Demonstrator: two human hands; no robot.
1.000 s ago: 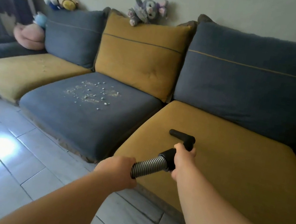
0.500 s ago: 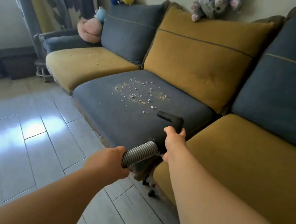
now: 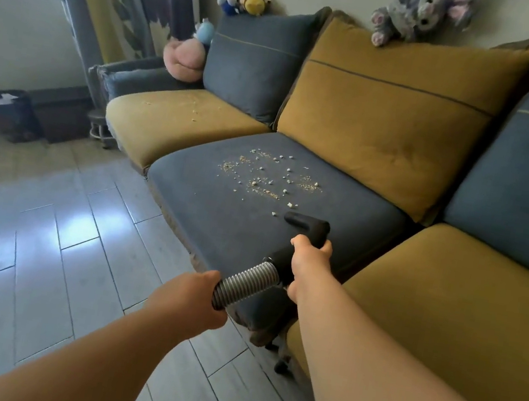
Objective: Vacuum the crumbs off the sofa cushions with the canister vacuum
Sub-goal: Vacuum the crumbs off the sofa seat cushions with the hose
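A patch of pale crumbs [image 3: 270, 177] lies on the blue middle seat cushion [image 3: 217, 227]. A few more crumbs [image 3: 191, 106] dot the yellow left seat cushion [image 3: 164, 125]. My right hand [image 3: 306, 264] grips the black vacuum handle, and its black nozzle [image 3: 306, 224] points left just above the blue cushion, close to the nearest crumbs. Behind it, my left hand [image 3: 192, 299] is closed around the grey ribbed hose [image 3: 248, 282]. The canister itself is out of view.
The yellow right seat cushion [image 3: 462, 318] lies beside my right arm. Plush toys [image 3: 421, 13] sit on the sofa back and a pink one [image 3: 183, 59] on the left armrest. A dark bin [image 3: 7, 111] stands by the wall. Tiled floor [image 3: 40, 251] spreads to the left.
The nozzle has moved left, from over the yellow right cushion to the blue middle cushion near the crumbs. My view swung left with it.
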